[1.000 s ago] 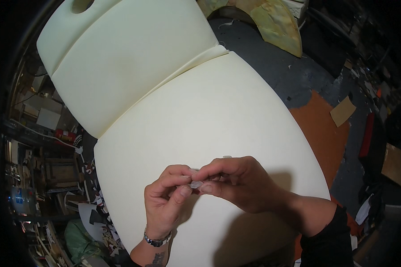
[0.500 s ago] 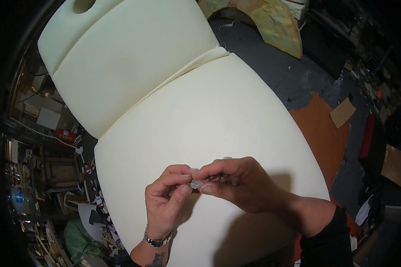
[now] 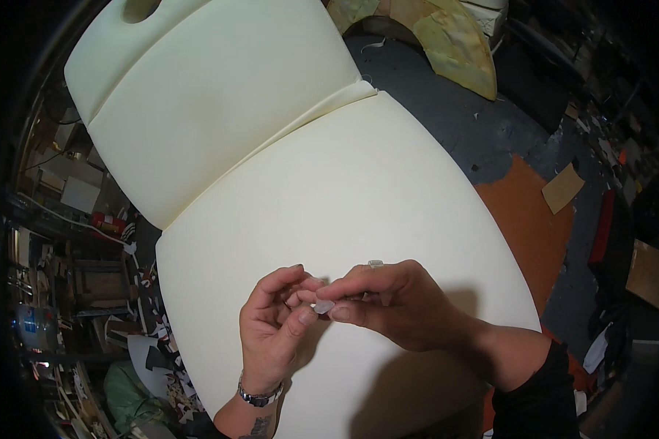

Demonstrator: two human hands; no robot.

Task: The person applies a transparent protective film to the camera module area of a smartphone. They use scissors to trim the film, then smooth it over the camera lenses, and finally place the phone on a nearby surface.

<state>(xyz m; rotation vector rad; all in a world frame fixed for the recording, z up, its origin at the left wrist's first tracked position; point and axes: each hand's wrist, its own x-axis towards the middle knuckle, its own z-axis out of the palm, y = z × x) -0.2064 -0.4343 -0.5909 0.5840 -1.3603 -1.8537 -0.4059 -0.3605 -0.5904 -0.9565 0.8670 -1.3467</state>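
Observation:
Between my two hands is a small translucent whitish piece (image 3: pixel 323 307), too small to tell its kind. My left hand (image 3: pixel 274 314), with a metal watch on its wrist, has its thumb against the left side of the piece; its index finger is raised and bent, the other fingers curled behind. My right hand (image 3: pixel 395 300) pinches the piece's right side between thumb and forefinger, and its other fingers are mostly hidden. Both hands are above a large cream padded couch top (image 3: pixel 329 205), which has a raised section and an oval hole at the far end.
Right of the couch, an orange-brown sheet (image 3: pixel 523 212) and a tan board piece (image 3: pixel 563 188) lie on the dark floor. A curved yellowish foam piece (image 3: pixel 458 51) stands at the far right. Scraps, a green bag (image 3: pixel 128 391) and a wooden frame (image 3: pixel 102 285) crowd the left.
My left index finger has lifted away from the piece and the left fingers have spread a little. The right hand's pinch has shifted slightly; the piece stays between the hands.

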